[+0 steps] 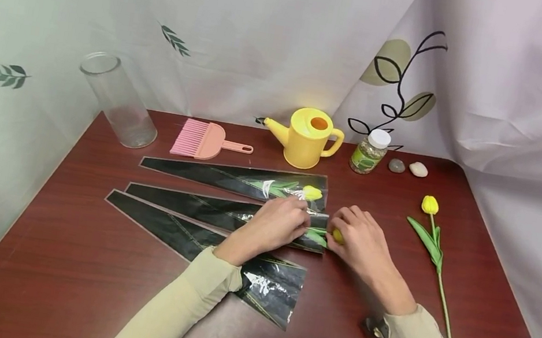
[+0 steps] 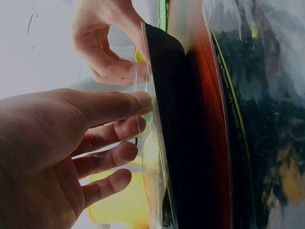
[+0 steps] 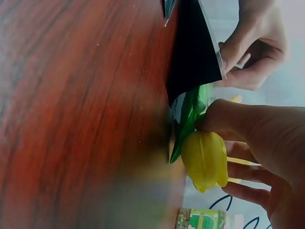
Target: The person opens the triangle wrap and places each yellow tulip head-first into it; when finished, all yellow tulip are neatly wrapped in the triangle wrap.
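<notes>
My left hand (image 1: 277, 222) pinches the rim of the middle black-and-clear flower sleeve (image 1: 192, 204) between thumb and fingertips, lifting its mouth, as the left wrist view shows. Just right of that mouth, my right hand (image 1: 359, 243) grips a yellow tulip (image 3: 205, 160) right below its bloom. The tulip's green leaves run into the sleeve's opening, and the rest of its stem is hidden inside. Behind lies another sleeve (image 1: 227, 177) with a yellow tulip (image 1: 312, 193) inside it. A third sleeve (image 1: 158, 222) lies flat in front, partly under my left forearm.
A loose yellow tulip (image 1: 430, 205) lies at the right. Along the back stand a clear cylinder vase (image 1: 122, 106), a yellow watering can (image 1: 304, 145) and a white-lidded jar (image 1: 368, 154). A pink brush (image 1: 209, 141), a grey stone (image 1: 396, 165) and a white stone (image 1: 418, 169) lie there too.
</notes>
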### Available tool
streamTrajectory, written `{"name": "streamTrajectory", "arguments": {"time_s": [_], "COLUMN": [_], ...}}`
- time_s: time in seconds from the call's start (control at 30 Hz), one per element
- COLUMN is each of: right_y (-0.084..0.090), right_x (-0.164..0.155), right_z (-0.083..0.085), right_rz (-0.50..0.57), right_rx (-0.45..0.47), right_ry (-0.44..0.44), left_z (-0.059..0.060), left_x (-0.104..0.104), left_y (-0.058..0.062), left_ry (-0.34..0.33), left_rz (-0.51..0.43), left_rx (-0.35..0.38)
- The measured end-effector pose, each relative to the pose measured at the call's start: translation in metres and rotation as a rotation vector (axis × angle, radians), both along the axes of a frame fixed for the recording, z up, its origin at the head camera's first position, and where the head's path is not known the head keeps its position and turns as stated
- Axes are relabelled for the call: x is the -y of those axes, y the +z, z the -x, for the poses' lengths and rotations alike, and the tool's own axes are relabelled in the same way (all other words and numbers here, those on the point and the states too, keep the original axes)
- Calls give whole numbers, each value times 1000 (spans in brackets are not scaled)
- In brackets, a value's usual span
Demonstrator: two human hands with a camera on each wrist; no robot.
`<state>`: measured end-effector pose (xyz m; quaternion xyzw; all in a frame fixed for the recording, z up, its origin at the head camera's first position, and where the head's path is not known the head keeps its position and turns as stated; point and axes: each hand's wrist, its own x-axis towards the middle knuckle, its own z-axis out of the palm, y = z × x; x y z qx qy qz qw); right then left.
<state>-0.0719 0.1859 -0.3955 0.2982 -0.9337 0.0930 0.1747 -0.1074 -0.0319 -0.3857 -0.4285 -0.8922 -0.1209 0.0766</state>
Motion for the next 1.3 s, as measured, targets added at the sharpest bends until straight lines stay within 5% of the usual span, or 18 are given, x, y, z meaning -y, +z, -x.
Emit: {"name": "streamTrajectory", "arguments": {"time_s": [0.27,0.8,1.3], "right_y": [-2,-7,-15], "right_x": [-2,-60,-60], "right_z": [-5,-20,-15], "right_rz": [41,236,365], "right_rx": [40,347,354], "right_ry": [6,-107,-23], "left_z": [0,-1,0], "left_x": [-1,0,0], "left_y": [-1,-1,1], "left_ry": [0,-2,-11], "left_rz": [38,27,14], "left_rx": [2,-5,4]}}
